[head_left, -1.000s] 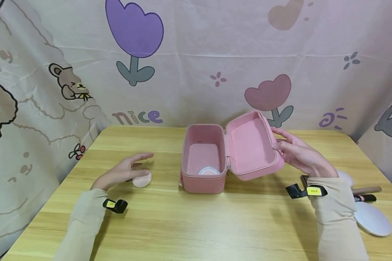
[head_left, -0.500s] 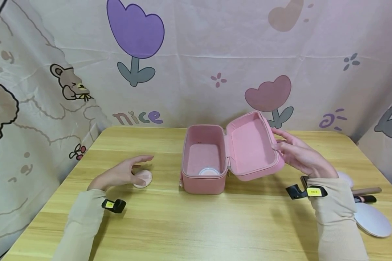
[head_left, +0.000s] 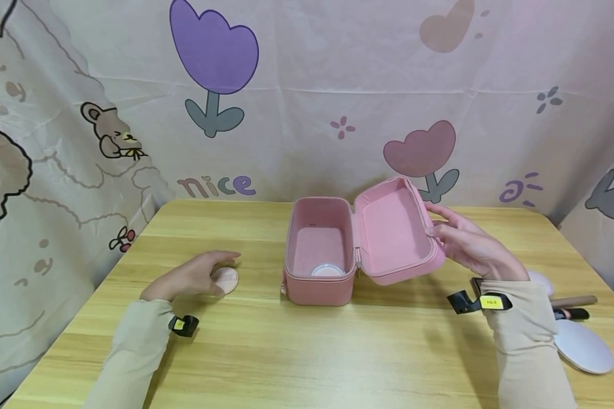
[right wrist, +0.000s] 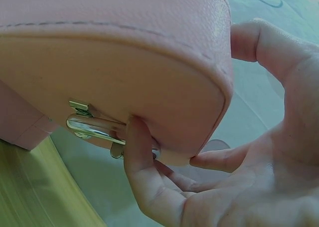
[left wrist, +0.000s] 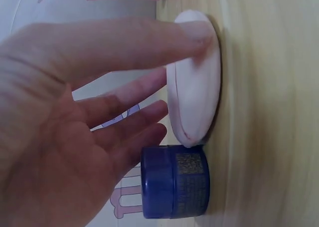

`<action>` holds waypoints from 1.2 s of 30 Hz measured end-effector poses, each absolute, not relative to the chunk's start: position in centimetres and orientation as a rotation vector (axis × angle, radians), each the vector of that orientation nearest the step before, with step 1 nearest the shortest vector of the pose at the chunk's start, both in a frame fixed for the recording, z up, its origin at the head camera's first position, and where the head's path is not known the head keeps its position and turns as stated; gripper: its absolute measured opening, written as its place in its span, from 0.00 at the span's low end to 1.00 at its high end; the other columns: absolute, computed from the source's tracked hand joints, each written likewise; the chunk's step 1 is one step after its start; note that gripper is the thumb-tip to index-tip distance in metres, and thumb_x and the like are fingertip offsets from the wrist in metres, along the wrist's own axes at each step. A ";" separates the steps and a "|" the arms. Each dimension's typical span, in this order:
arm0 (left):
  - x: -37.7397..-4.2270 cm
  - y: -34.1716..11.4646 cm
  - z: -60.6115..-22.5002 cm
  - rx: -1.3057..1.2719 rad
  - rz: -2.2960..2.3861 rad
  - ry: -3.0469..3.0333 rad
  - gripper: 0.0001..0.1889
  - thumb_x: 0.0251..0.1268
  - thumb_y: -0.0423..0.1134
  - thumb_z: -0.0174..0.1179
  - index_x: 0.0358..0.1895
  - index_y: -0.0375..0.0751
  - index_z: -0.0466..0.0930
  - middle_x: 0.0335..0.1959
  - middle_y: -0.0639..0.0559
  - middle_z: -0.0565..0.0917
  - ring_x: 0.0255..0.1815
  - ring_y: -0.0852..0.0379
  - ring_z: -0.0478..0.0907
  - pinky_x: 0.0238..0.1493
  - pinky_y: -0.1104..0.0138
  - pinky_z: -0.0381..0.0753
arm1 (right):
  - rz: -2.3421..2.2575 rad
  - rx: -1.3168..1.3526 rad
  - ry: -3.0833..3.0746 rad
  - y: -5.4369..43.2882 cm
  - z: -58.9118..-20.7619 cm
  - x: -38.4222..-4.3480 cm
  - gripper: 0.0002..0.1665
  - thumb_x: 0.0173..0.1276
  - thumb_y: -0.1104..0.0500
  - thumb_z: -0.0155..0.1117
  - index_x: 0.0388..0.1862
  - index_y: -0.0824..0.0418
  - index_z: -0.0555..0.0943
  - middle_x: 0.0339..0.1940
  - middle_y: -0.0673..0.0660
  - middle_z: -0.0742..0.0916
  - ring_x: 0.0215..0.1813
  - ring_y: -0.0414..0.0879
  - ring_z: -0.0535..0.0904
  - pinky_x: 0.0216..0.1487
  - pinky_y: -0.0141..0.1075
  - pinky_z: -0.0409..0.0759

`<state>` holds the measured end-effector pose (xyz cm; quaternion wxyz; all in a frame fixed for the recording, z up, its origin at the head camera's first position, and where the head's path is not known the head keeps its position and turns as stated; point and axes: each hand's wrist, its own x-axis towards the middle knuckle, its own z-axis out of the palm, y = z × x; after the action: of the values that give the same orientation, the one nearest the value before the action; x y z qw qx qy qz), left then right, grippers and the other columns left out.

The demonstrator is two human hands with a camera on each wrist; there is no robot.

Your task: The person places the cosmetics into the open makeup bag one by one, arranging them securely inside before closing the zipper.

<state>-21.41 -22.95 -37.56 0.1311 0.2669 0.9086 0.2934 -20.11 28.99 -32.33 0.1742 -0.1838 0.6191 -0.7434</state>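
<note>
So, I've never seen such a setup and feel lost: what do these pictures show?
No machine here, just a person working bare-handed. The wide picture comes from a head camera; the two close ones from the small black cameras on the wrists. On the table stands an open pink box, a white round thing inside. The right hand holds the box's lid. The left hand is right at a pale puff beside a blue jar. A white disc lies at right.

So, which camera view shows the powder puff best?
The left wrist view: the powder puff looks large and close up there. The head view shows it smaller, partly behind the left hand; the right wrist view shows none of it.
</note>
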 end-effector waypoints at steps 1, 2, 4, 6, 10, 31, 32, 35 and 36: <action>-21.4 -23.0 -37.6 0.765 0.845 2.651 0.41 0.39 0.21 0.70 0.65 0.24 0.65 0.57 0.30 0.75 0.59 0.34 0.71 0.58 0.46 0.71 | -2.108 -0.522 1.753 29.0 -32.3 -20.1 0.33 0.69 0.73 0.44 0.71 0.59 0.53 0.57 0.57 0.75 0.51 0.48 0.78 0.48 0.41 0.81; -21.5 -23.0 -37.6 0.766 0.831 2.669 0.41 0.40 0.21 0.70 0.65 0.24 0.66 0.57 0.31 0.76 0.59 0.34 0.72 0.58 0.46 0.71 | -2.108 -0.523 1.751 29.0 -32.4 -20.1 0.32 0.69 0.73 0.44 0.71 0.59 0.53 0.57 0.57 0.75 0.51 0.48 0.78 0.48 0.41 0.81; -21.6 -23.0 -37.7 0.767 0.806 2.714 0.39 0.42 0.23 0.70 0.64 0.24 0.67 0.56 0.31 0.76 0.57 0.34 0.72 0.57 0.45 0.72 | -2.111 -0.526 1.746 29.0 -32.4 -20.1 0.32 0.69 0.73 0.44 0.70 0.58 0.53 0.57 0.57 0.75 0.51 0.48 0.78 0.48 0.41 0.81; -21.7 -23.0 -37.9 0.771 0.790 2.765 0.36 0.44 0.25 0.71 0.62 0.25 0.69 0.55 0.30 0.76 0.56 0.33 0.73 0.56 0.44 0.71 | -2.113 -0.525 1.745 29.0 -32.4 -20.1 0.33 0.69 0.73 0.44 0.71 0.59 0.53 0.57 0.57 0.75 0.51 0.48 0.78 0.48 0.41 0.81; -21.9 -22.7 -38.2 0.763 0.816 2.828 0.32 0.47 0.27 0.70 0.60 0.26 0.72 0.55 0.31 0.77 0.55 0.34 0.73 0.55 0.44 0.73 | -2.105 -0.509 1.760 29.0 -32.3 -20.1 0.35 0.69 0.72 0.45 0.73 0.61 0.49 0.58 0.57 0.75 0.52 0.48 0.78 0.49 0.41 0.81; -21.9 -22.3 -38.6 0.722 0.788 2.857 0.29 0.52 0.32 0.70 0.59 0.25 0.74 0.53 0.33 0.79 0.51 0.41 0.76 0.52 0.49 0.75 | -2.090 -0.501 1.780 29.0 -32.3 -20.1 0.30 0.70 0.72 0.45 0.68 0.55 0.56 0.55 0.57 0.76 0.51 0.48 0.79 0.48 0.40 0.81; -21.9 -22.4 -38.6 0.721 0.790 2.852 0.30 0.51 0.32 0.71 0.59 0.25 0.74 0.53 0.34 0.79 0.51 0.41 0.76 0.53 0.49 0.75 | -2.087 -0.498 1.783 29.0 -32.3 -20.1 0.30 0.70 0.72 0.45 0.69 0.56 0.56 0.55 0.56 0.76 0.51 0.48 0.79 0.48 0.40 0.81; -21.9 -22.6 -38.6 0.749 0.767 2.856 0.32 0.48 0.33 0.73 0.59 0.27 0.74 0.56 0.32 0.76 0.53 0.38 0.75 0.52 0.48 0.75 | -2.081 -0.492 1.795 29.1 -32.3 -20.1 0.32 0.70 0.71 0.46 0.70 0.57 0.54 0.56 0.56 0.76 0.51 0.48 0.79 0.48 0.40 0.81; -21.9 -22.6 -38.6 0.758 0.758 2.862 0.33 0.47 0.33 0.73 0.60 0.27 0.73 0.57 0.31 0.76 0.53 0.37 0.74 0.52 0.48 0.75 | -2.080 -0.491 1.798 29.1 -32.3 -20.1 0.32 0.70 0.71 0.46 0.71 0.58 0.53 0.56 0.56 0.76 0.51 0.48 0.79 0.48 0.40 0.81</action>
<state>-21.86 -22.62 -38.63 0.0428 0.2478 0.9356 0.2478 -20.11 29.08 -32.32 0.1737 -0.1731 0.6340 -0.7335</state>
